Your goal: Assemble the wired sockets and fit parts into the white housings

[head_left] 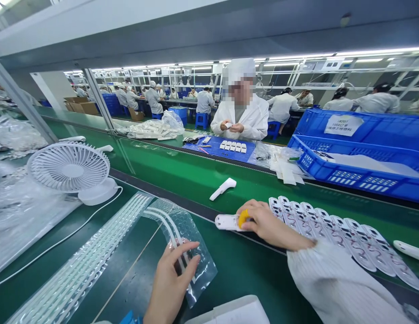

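Observation:
My left hand [172, 279] is over a clear bubble-wrap bag [204, 265] with white strips [165, 220] on it. Its thumb and index finger are apart; some fingertips are partly hidden by the plastic. My right hand [265, 222], with a yellow finger cot [243, 218] on one finger, grips a long white plastic casing [225, 222] at the bench's far edge. Part of that casing is covered by the fingers. Beside my right forearm lies a row of several white casings [307, 218] with wires inside.
A white fan [74, 171] with a cable stands left, near long strips in plastic [91, 261]. A single white housing [223, 188] lies on the green belt [182, 175]. Opposite, a co-worker [241, 117] handles a small white part. Blue crates [351, 173] stand right.

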`<state>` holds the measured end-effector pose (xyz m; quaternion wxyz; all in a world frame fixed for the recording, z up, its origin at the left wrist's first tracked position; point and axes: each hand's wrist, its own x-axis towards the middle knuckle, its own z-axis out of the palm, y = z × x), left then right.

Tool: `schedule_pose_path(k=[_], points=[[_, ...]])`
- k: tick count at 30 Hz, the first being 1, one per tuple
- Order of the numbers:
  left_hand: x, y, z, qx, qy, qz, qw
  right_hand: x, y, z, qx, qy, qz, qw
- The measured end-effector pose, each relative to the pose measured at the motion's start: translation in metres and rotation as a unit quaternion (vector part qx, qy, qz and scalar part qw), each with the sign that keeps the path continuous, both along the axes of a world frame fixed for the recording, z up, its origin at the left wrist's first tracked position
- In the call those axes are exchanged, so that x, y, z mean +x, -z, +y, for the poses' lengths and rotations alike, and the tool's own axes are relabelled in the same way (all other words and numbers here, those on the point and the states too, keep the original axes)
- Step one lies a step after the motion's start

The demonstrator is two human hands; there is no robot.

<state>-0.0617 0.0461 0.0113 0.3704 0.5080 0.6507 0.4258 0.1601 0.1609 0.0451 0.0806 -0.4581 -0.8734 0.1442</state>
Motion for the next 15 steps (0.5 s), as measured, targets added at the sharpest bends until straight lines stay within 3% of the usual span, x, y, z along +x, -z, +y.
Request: schedule_pose_path(k=[4, 9, 15], points=[[0.006, -0.003, -0.005, 0.003, 0.025, -0.033, 0.999, -0.016, -0.015, -0.035, -0.072, -0.054, 0.04, 0.995], [0.007, 0.0, -0.008, -0.001, 0.06, -0.058, 0.997, -0.024, -0.013, -0.053, -0.139, -0.049, 0.085, 0.985], [0.004, -0.001, -0.006, 0.023, 0.064, -0.051, 0.996, 0.002, 0.002, -0.061, -0.06, 0.063, 0.128, 0.988]])
